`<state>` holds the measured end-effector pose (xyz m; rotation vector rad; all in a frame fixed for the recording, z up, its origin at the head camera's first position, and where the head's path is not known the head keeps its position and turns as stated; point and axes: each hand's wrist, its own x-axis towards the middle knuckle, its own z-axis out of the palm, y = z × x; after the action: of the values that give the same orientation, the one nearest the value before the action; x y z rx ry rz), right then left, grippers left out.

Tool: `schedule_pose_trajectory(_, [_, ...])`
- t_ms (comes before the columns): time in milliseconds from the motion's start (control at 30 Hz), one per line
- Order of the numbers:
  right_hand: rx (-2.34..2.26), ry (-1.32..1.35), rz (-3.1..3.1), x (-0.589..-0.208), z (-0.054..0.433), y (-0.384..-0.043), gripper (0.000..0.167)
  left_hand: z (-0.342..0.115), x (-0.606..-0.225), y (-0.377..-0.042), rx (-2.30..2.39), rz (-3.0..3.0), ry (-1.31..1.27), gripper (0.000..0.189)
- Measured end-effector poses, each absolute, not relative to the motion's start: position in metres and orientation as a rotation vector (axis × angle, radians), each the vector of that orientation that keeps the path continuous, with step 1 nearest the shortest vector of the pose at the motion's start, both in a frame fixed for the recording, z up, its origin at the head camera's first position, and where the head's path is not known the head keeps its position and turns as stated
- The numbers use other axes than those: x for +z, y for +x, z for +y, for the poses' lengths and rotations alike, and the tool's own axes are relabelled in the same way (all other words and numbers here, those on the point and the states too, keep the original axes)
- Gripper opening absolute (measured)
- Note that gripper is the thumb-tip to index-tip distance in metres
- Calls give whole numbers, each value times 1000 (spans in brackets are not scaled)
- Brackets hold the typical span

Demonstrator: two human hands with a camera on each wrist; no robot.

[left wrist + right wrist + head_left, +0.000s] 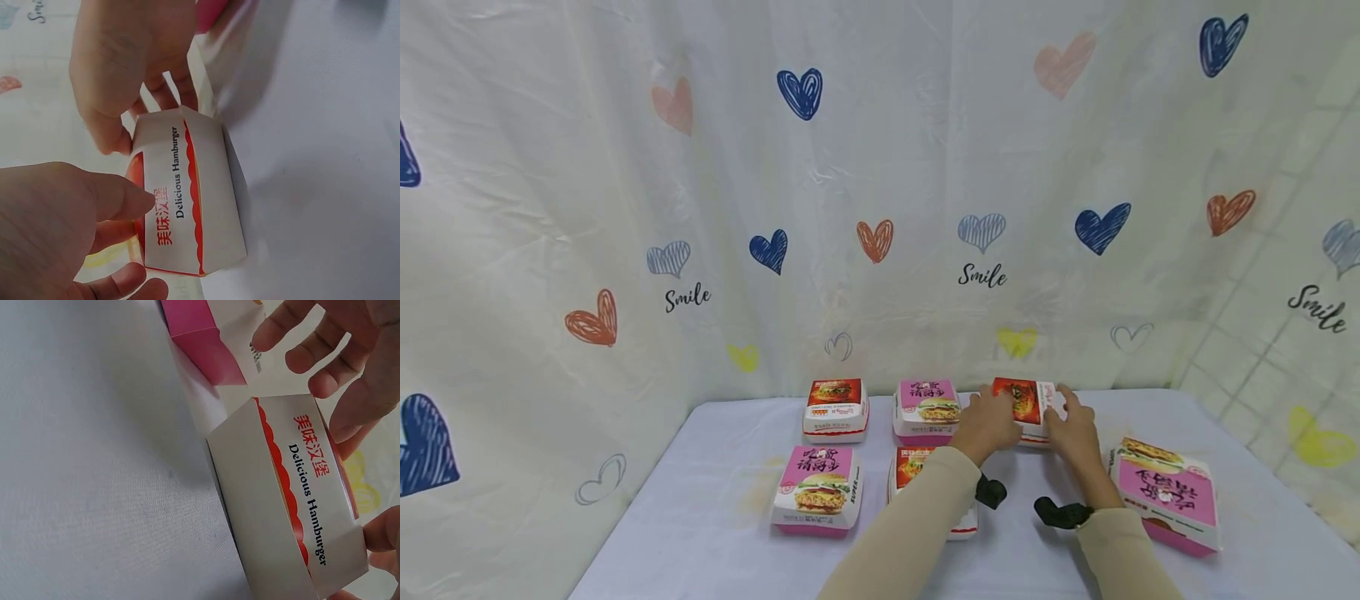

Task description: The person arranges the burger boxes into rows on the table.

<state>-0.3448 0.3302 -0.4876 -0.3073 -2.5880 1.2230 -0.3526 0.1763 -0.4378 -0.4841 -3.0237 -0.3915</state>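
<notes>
Both hands are at a red-and-white hamburger box in the back row, lettered "Delicious Hamburger" on its front. The left hand is around the box's left side, its thumb on the upper front edge and its other fingers spread down beside it. At the opposite end the right hand holds the right side, thumb at the upper corner and fingers partly hidden behind. In the left wrist view, the box's lower edge lies close against the white tabletop.
To the left in the back row are a pink box and a red box. Nearer stand a pink box and another red box, partly hidden by the left sleeve. A pink box lies angled at right. A heart-patterned curtain hangs behind.
</notes>
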Motion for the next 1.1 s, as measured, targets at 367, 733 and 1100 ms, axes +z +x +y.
schedule_pose_trajectory(367, [1252, -208, -2595, -483, 326, -345, 67, 175, -439, -352, -409, -3037, -505, 42])
schedule_pose_trajectory(733, [1279, -203, -2611, -480, 324, -341, 68, 173, -442, -354, -414, -3051, -523, 51])
schedule_pose_trajectory(1100, [1320, -304, -2568, -485, 324, -344, 78, 173, -446, -355, -465, -3061, -488, 59])
